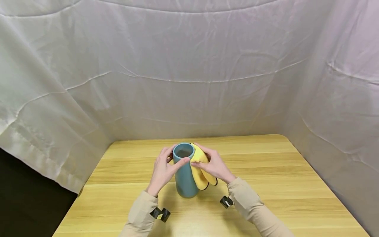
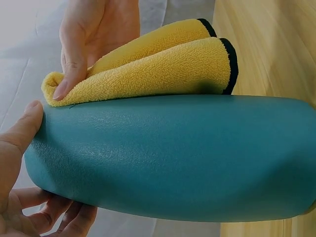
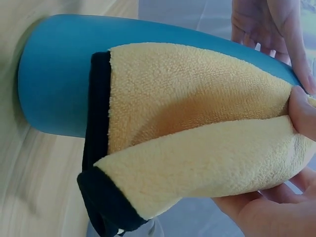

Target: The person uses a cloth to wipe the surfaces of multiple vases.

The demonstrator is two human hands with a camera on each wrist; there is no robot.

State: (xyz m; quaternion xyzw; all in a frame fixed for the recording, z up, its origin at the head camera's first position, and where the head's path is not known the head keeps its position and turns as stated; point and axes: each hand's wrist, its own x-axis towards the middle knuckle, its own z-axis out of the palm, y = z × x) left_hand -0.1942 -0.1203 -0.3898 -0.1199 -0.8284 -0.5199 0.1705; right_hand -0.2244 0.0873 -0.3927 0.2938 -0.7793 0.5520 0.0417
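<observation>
A tall blue-green vase (image 1: 186, 181) stands upright on the wooden table, its round mouth facing up. My left hand (image 1: 164, 166) grips it near the rim from the left, thumb on the near side and fingers round the far side. On the right, my right hand (image 1: 216, 164) pinches a yellow cloth (image 1: 199, 174) with dark edging against the vase near the rim. The fluffy cloth (image 2: 163, 66) hangs down along the vase's side in loose folds. In the right wrist view the cloth (image 3: 197, 94) covers part of the vase (image 3: 54, 74).
The light wooden table (image 1: 266, 184) spreads around the vase. Grey-white curtain fabric (image 1: 189, 98) hangs behind and on both sides. A dark area (image 1: 26, 197) lies beyond the table's left edge. Small black wrist cameras (image 1: 161, 214) are strapped at the sleeves.
</observation>
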